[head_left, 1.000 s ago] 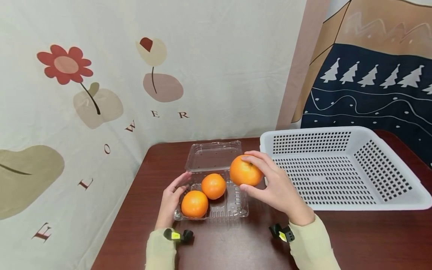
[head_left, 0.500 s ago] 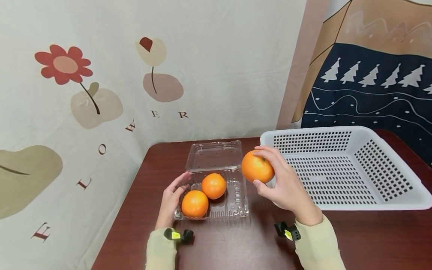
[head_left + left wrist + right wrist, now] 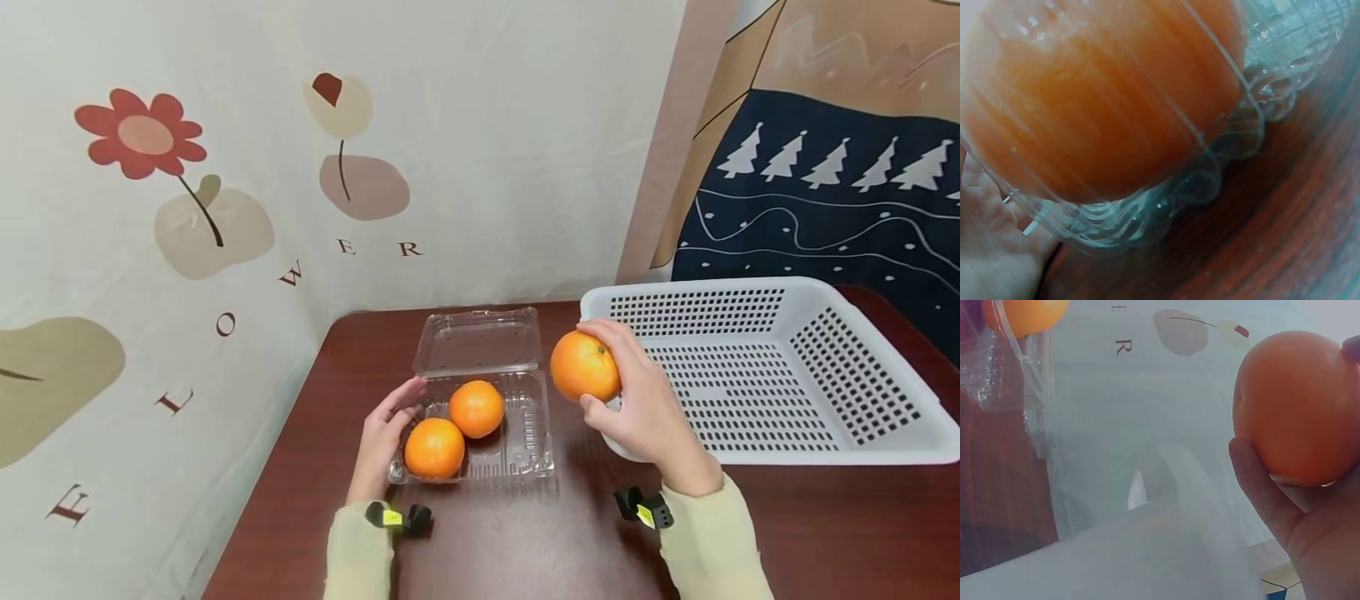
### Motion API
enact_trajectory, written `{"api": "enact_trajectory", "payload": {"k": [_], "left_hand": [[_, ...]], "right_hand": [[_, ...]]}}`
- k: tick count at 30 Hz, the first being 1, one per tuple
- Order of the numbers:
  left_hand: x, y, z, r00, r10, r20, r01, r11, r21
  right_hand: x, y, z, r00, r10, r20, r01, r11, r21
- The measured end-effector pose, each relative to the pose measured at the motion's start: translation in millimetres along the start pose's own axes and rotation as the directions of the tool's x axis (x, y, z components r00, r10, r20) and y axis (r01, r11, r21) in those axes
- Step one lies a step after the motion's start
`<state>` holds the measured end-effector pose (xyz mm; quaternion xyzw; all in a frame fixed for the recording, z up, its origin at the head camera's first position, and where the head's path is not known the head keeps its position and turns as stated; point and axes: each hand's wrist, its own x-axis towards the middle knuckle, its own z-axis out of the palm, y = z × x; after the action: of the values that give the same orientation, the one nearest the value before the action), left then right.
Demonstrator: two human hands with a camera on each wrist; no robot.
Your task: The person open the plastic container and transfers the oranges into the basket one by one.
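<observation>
My right hand (image 3: 648, 408) grips an orange (image 3: 585, 367) between thumb and fingers, in the air between the plastic box and the basket's left end. That orange (image 3: 1300, 409) fills the right of the right wrist view. Two more oranges, a front one (image 3: 434, 448) and a back one (image 3: 477, 409), lie in the left half of a clear plastic clamshell box (image 3: 528, 433). Its lid (image 3: 480, 340) is folded back on the table. My left hand (image 3: 381, 440) rests against the box's left side, fingers fairly straight. The left wrist view has an orange (image 3: 1104, 100) behind the box wall.
A white perforated plastic basket (image 3: 735, 457) stands on the right of the dark red-brown table (image 3: 510, 542), and nothing shows inside it. Behind the table hangs a pale cloth (image 3: 510, 167) with printed flowers and letters. A dark cloth with printed trees (image 3: 810, 217) hangs at the right.
My right hand has carried the orange rightward, from above the box's right edge to beside the basket's left end. The left hand, the box and its two oranges have stayed in place.
</observation>
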<state>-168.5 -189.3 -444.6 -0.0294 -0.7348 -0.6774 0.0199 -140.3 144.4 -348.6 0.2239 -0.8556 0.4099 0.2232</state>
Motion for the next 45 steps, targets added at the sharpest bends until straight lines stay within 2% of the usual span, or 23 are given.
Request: {"api": "enact_trajectory", "payload": {"k": [20,32,41,45], "left_hand": [[0.9,-1.4,1.5,1.000,-0.004,-0.007,0.004,1.000,-0.007],[-1.0,0.8,-2.6,1.000,-0.012,-0.002,0.012,1.000,0.009],[6.4,-15.6,-10.1,1.000,-0.010,0.007,0.010,0.997,0.072],[6.5,-18.1,-10.9,1.000,-0.021,0.013,0.020,0.998,0.065]], "right_hand": [[-0.9,-0.3,-3.5,0.998,0.048,-0.043,-0.050,0.998,-0.036],[1.8,1.6,-6.2,0.994,0.098,0.038,-0.095,0.993,-0.075],[9.3,0.6,-13.3,0.986,0.140,0.088,-0.128,0.984,-0.127],[12.6,-0.5,-16.9,0.981,0.155,0.113,-0.137,0.978,-0.157]]}}
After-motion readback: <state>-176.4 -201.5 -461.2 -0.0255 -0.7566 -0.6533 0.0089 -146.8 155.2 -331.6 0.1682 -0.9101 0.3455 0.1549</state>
